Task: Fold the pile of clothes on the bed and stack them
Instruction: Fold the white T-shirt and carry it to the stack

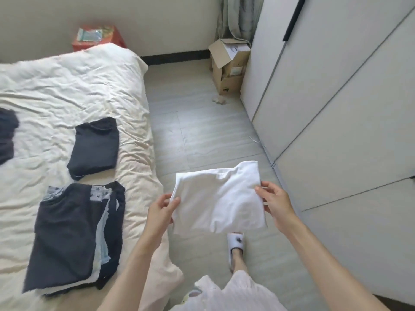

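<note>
A folded white garment (217, 200) hangs in the air over the floor, to the right of the bed (67, 90). My left hand (160, 212) grips its left edge and my right hand (275, 203) grips its right edge. On the bed near me lies a stack of folded clothes (74, 239), dark on top with light blue and white layers showing at its side. Farther along the bed sits a single folded dark garment (93, 148). Another dark garment (6, 133) is cut off at the left edge.
A white wardrobe (336, 108) runs along the right. An open cardboard box (229, 63) stands on the floor by the wall. A red box (96, 37) sits behind the bed. My foot in a white slipper (235, 243) is below the garment.
</note>
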